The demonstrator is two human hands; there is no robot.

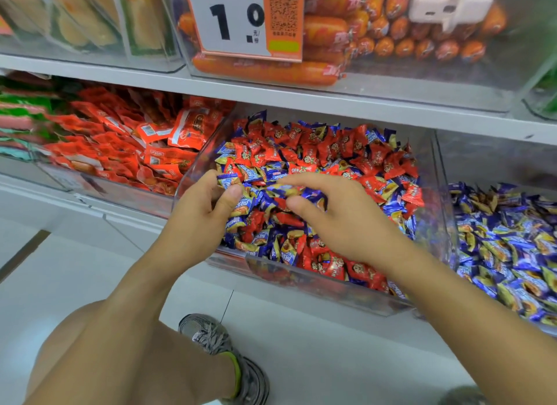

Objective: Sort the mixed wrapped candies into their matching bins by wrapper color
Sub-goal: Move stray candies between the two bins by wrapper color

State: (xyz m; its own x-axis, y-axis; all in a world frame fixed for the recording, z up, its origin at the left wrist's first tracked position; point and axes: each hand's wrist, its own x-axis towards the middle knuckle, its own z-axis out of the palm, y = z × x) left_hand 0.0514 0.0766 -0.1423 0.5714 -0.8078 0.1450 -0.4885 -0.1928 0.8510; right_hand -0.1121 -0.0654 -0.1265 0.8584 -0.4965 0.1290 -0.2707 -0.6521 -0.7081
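A clear plastic bin (316, 281) in the middle of the lower shelf holds a mixed heap of red candies (325, 151) and blue candies (394, 205). My left hand (202, 205) is at the bin's left side and grips several blue-wrapped candies (238, 205) between thumb and curled fingers. My right hand (334, 214) reaches over the heap with fingers and thumb bent toward a blue candy (286, 189); whether it holds the candy is unclear. To the right, another clear bin (452, 211) holds only blue candies (506, 239).
Left of the mixed bin sits a bin of red snack packets (126, 145). The upper shelf carries orange sausages (391, 27) behind a price tag (244, 18). Below are the white tiled floor, my bare knee and a grey shoe (223, 353).
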